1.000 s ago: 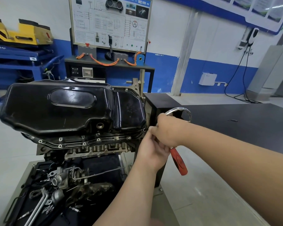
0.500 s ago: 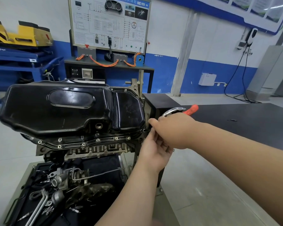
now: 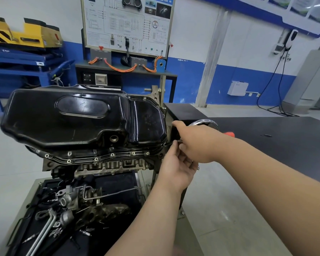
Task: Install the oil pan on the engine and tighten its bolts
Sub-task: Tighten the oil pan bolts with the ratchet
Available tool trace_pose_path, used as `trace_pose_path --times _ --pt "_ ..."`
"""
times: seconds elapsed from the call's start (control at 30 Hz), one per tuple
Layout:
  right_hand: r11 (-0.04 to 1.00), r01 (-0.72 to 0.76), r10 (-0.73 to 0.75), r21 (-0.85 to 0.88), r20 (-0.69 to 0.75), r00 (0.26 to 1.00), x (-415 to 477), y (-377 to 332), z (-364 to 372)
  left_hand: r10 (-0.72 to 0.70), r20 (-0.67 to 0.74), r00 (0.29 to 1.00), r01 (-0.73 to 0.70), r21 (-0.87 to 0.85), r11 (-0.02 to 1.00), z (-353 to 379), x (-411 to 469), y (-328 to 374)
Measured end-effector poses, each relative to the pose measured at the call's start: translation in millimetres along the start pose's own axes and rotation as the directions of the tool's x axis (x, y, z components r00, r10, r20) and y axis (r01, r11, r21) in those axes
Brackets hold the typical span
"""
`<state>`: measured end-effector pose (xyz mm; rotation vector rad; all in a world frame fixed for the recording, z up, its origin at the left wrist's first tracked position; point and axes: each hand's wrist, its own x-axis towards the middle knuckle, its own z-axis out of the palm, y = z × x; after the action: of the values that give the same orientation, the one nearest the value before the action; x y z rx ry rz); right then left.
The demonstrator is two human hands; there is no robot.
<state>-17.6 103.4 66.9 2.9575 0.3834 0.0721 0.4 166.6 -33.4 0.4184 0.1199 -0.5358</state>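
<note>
R grip (image 3: 198, 143) curled above L grip (image 3: 175, 170), arms extended.

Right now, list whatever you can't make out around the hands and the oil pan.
Head view only.
Wrench: right hand covers all but its red handle tip and thin shaft.
Corner bolt: too small; seated or not, unclear.
Left hand: fingertips hidden by the right hand; grip unclear.
Oil pan: its own body hides the far rim.
</note>
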Motion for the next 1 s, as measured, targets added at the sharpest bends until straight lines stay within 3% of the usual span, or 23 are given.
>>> trace_pose_path --times 0.4,0.53,0.63,1.0 --pt "0.959 -0.192 0.196 0.207 0.001 0.981 -2.7 -8.0 3.6 -0.003 0.035 0.999 0.002 0.023 1.000 1.0 -6.1 3.8" --pt "0.980 -0.178 0.182 0.085 -0.034 0.983 -10.9 -7.5 5.8 -0.018 0.043 0.999 0.016 0.053 0.998 5.4 -10.8 2.4" --pt "0.987 -0.158 0.161 0.036 -0.156 0.974 -20.4 -8.5 8.0 -0.033 0.086 0.996 0.024 0.103 0.994 5.2 -17.9 -0.3" --pt "0.936 -0.130 0.220 0.327 -0.255 0.942 -38.4 -46.1 37.9 -0.006 0.082 0.997 -0.009 0.178 0.984 -33.6 -49.3 7.6"
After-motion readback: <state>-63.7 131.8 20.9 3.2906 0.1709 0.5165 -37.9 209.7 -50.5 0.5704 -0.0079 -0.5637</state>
